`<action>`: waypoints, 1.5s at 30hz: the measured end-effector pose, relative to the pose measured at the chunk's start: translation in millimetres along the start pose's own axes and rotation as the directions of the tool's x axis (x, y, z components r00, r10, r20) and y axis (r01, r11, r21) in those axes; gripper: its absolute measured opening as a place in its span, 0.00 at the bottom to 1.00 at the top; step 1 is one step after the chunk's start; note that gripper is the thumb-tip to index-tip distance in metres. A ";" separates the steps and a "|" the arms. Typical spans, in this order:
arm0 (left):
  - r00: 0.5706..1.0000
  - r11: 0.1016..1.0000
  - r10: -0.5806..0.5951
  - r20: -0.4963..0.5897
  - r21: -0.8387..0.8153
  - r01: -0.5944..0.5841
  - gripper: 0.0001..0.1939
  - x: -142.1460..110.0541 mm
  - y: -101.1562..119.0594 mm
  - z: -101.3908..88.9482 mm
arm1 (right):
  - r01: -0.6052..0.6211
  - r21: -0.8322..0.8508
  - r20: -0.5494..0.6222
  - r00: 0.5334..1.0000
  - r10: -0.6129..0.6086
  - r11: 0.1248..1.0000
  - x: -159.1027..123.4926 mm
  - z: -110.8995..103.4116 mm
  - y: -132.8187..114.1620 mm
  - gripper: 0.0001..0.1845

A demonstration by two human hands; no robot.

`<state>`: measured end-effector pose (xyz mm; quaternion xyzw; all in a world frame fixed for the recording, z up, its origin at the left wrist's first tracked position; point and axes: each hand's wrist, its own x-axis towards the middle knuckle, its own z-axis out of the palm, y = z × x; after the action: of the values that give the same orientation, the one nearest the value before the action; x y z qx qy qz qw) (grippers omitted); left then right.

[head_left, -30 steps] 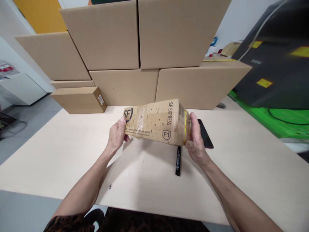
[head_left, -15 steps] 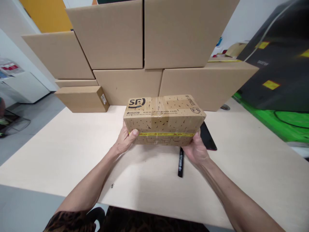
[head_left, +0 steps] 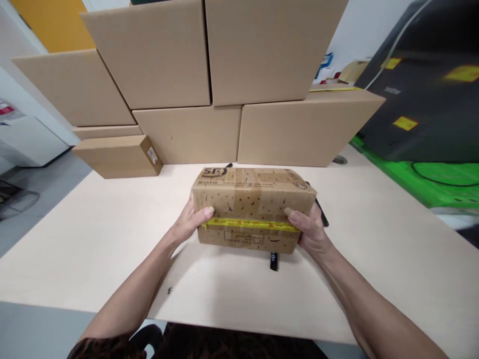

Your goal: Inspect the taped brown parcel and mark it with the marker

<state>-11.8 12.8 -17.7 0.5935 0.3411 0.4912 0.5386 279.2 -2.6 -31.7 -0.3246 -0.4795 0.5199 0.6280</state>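
Note:
Between my two hands is a brown cardboard box [head_left: 247, 202] printed with SF lettering and dark flecks, with a yellow tape strip along its near side. My left hand [head_left: 190, 222] grips the left end, its thumb on the near face. At the right end my right hand [head_left: 312, 227] holds on, thumb pressed on the near face above the yellow strip. The box is tilted so that its near face shows more than its top. Below it pokes out the end of a black marker [head_left: 274, 262]. A flat black object [head_left: 322, 212] is mostly hidden behind my right hand.
Large plain cartons [head_left: 187, 134] are stacked along the back of the pale table [head_left: 93, 249]. A smaller brown box [head_left: 118, 157] with a white label stands at the back left. A dark machine [head_left: 419, 99] sits on a green surface [head_left: 404, 179] to the right.
The box has tipped, showing more of its near face and less of its top, and covers more of the marker. My right thumb has come onto the near face. The view has shifted slightly right.

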 end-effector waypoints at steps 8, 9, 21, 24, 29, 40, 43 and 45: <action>0.990 0.988 -0.024 -0.139 -0.154 0.002 0.59 -2.2 8.1 2.8 | -0.080 -0.007 0.074 0.994 0.080 0.997 -8.4 0.8 -3.8 0.59; 0.992 0.988 -0.026 -0.121 -0.152 0.008 0.57 -1.9 7.7 2.2 | -0.071 -0.011 0.063 0.995 0.071 0.997 -9.6 1.2 -5.6 0.57; 0.982 0.985 0.171 -0.083 0.047 -0.167 0.32 -1.8 8.5 -3.8 | 0.067 -0.107 -0.004 0.998 -0.068 0.992 -7.5 7.1 -21.3 0.30; 0.979 0.981 0.189 -0.073 0.045 -0.186 0.29 -2.3 9.7 -2.3 | 0.082 -0.125 -0.028 0.996 -0.086 0.989 -8.4 8.0 -21.1 0.30; 0.989 0.990 0.141 -0.050 0.028 -0.140 0.33 0.0 10.6 -2.4 | 0.056 -0.063 -0.076 0.995 -0.061 0.996 -9.7 7.8 -14.9 0.27; 0.998 0.996 0.044 0.039 -0.078 -0.041 0.46 0.3 8.2 -5.9 | 0.007 -0.022 -0.111 0.994 -0.009 1.000 -11.4 13.2 -15.7 0.24; 0.993 0.997 -0.013 0.115 -0.072 0.022 0.54 1.7 7.2 -4.2 | 0.000 -0.037 -0.178 0.984 -0.006 0.999 -8.4 10.9 -14.4 0.23; 0.996 0.998 -0.017 0.089 -0.059 0.022 0.54 1.5 8.3 1.3 | -0.018 -0.026 -0.195 0.981 0.012 1.000 -5.8 7.9 -12.7 0.22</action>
<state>-11.2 12.2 -9.2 0.5951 0.3079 0.4691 0.5754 276.2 -12.0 -19.1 -0.3861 -0.4205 0.4836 0.6634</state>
